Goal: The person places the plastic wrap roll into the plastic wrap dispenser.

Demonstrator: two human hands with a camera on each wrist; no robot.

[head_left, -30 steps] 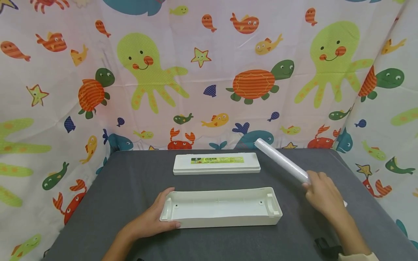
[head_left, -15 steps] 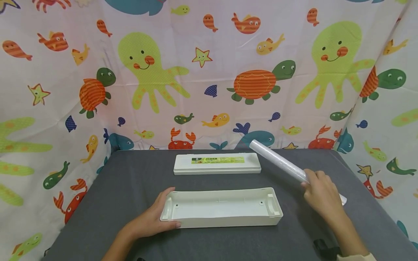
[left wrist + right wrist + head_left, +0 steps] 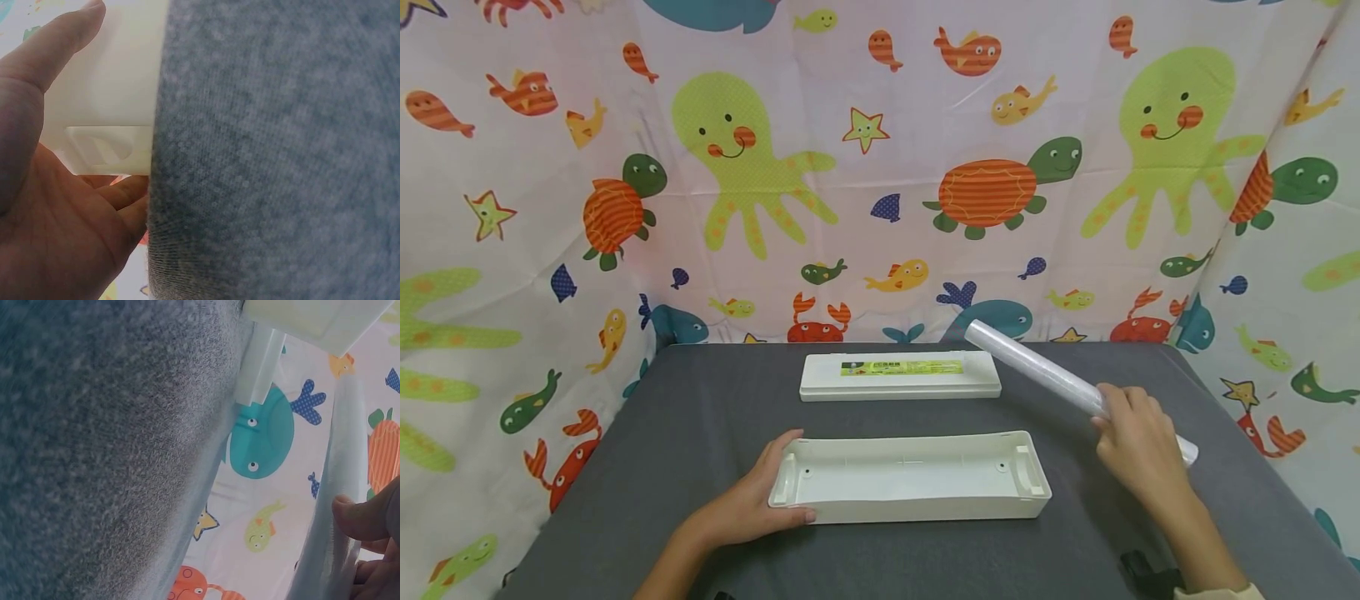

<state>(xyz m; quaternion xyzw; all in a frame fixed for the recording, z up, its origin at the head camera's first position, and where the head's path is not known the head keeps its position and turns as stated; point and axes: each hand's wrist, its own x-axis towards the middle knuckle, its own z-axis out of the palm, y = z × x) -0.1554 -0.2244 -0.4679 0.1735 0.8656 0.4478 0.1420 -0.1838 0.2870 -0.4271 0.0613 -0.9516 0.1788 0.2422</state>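
Note:
A long white plastic box [image 3: 910,510] lies on the table with its open side up, and its inside is bare. My left hand [image 3: 752,500] grips the box's left end, thumb along the front wall and fingers round the end; the left wrist view shows the thumb [image 3: 59,47] pressed to the white wall. To the right, my right hand [image 3: 1142,442] holds a roll of clear plastic wrap [image 3: 1037,367] above the table, tilted with its far end up and to the left. In the right wrist view the thumb [image 3: 359,515] lies across the roll.
Behind the box lies a white lid [image 3: 898,387] with a yellow-green label. Grey cloth covers the table [image 3: 722,400]. A curtain [image 3: 865,208] printed with sea animals hangs at the back and sides. A dark object [image 3: 1150,575] sits by the right forearm.
The right hand has shifted the roll of plastic wrap slightly left, so its far end now sits nearer the lid. The left hand and the box stay in place.

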